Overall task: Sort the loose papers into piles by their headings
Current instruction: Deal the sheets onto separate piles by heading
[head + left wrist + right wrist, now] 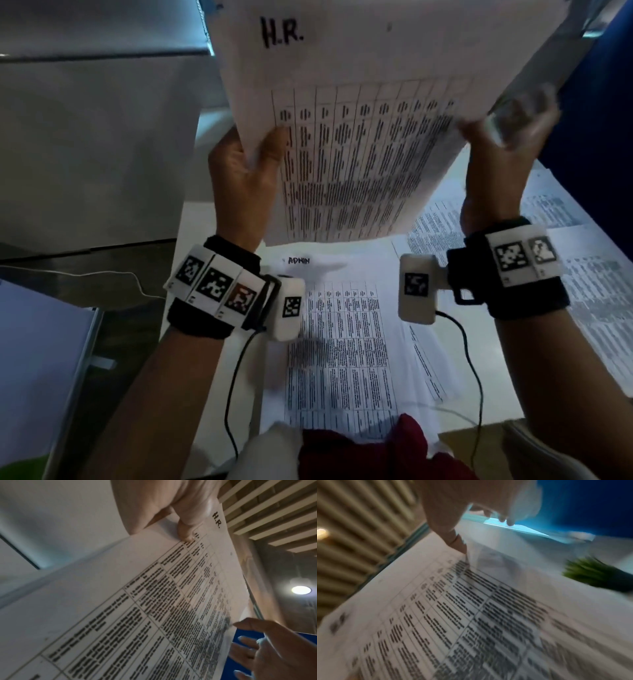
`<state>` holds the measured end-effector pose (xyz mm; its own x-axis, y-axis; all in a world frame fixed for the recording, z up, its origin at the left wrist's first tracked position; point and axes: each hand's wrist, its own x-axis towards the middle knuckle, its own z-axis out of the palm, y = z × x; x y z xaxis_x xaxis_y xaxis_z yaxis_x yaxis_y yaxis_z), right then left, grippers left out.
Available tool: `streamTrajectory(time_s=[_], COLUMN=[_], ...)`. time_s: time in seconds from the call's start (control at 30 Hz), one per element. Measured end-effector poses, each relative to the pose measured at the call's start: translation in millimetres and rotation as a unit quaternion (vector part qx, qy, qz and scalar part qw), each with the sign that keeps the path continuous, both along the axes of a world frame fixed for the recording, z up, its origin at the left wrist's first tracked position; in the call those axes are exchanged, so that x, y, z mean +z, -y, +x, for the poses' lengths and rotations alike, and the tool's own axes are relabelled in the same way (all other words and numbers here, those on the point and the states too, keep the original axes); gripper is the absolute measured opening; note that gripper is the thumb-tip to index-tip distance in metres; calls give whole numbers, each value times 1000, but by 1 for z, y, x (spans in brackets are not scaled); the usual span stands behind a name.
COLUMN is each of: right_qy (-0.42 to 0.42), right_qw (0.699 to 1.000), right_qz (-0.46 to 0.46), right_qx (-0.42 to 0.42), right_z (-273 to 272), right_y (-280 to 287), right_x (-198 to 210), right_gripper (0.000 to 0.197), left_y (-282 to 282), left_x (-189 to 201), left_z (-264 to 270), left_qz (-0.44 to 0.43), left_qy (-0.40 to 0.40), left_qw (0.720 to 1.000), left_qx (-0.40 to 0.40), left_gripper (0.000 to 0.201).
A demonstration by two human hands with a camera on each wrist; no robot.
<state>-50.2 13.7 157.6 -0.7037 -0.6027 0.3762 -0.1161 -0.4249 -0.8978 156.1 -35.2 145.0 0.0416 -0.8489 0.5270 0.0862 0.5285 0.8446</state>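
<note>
I hold a printed table sheet headed "H.R." (342, 154) up in the air, tilted toward me. My left hand (263, 150) pinches its left edge, thumb on the front and fingers behind; the left wrist view shows the thumb (185, 534) pressed on the H.R. sheet (137, 615). My right hand (496, 140) is blurred at the sheet's right edge. Its fingers (267, 649) are spread and straight beside the paper, and only the thumb (457, 543) touches the edge. Under the hands, a sheet headed "ADMIN" (342, 342) lies on the white table (191, 240).
More printed sheets (575, 274) lie overlapped on the right side of the table. A grey cabinet (96, 154) stands at the left and a blue panel (599, 120) at the right. A green plant (594, 573) sits nearby. Red cloth (370, 452) and wrist cables cross the near edge.
</note>
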Motion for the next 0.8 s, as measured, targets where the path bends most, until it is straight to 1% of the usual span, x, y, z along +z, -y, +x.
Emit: streamTrajectory(time_s=[0.03,0.1,0.17,0.2,0.27,0.33,0.37,0.43,0.47,0.53,0.57,0.63,0.7,0.73,0.77,0.8], right_qy=[48,57,55,55,55,54,48,22,11,-8,-22,-62,-107,-133,-156,-171], right_qw=[997,995,993,992,989,986,985,987,987,985,982,972,957,944,928,909], right_qz=[4,35,47,57,84,108,113,117,120,140,160,213,269,302,338,378], right_qx=[59,77,91,98,108,117,118,109,105,100,96,72,28,1,-22,-40], right_z=[-1,0,5,8,11,7,4,-8,-16,-35,-46,-69,-96,-110,-125,-139], right_y=[-2,-6,-11,-15,-18,-18,-18,-17,-18,-21,-25,-37,-51,-58,-67,-75], right_x=[-7,-20,-39,-48,-68,-84,-87,-88,-87,-88,-90,-92,-97,-100,-103,-106], right_gripper=[56,38,35,36,36,27,24,17,16,20,18,12,9,7,5,10], left_y=[-1,-5,-9,-11,-17,-20,-21,-21,-20,-15,-13,-7,-5,-6,-9,-14], left_x=[-2,-10,-29,-40,-63,-79,-82,-75,-68,-54,-48,-47,-58,-68,-78,-91], left_z=[0,-1,-1,-1,0,-1,-4,-15,-22,-41,-52,-79,-110,-126,-144,-159], left_qz=[10,42,87,114,170,218,227,224,219,208,207,230,280,307,335,360], left_qy=[-6,-6,-8,3,41,55,57,59,50,31,21,15,42,71,104,134], left_qw=[1000,999,995,992,983,973,971,972,974,977,978,973,959,949,936,923], left_qx=[-18,-32,-45,-51,-56,-55,-49,-29,-21,-13,-10,-1,-4,-7,-15,-23], left_gripper=[15,15,14,19,22,23,23,29,29,21,18,14,13,15,21,27])
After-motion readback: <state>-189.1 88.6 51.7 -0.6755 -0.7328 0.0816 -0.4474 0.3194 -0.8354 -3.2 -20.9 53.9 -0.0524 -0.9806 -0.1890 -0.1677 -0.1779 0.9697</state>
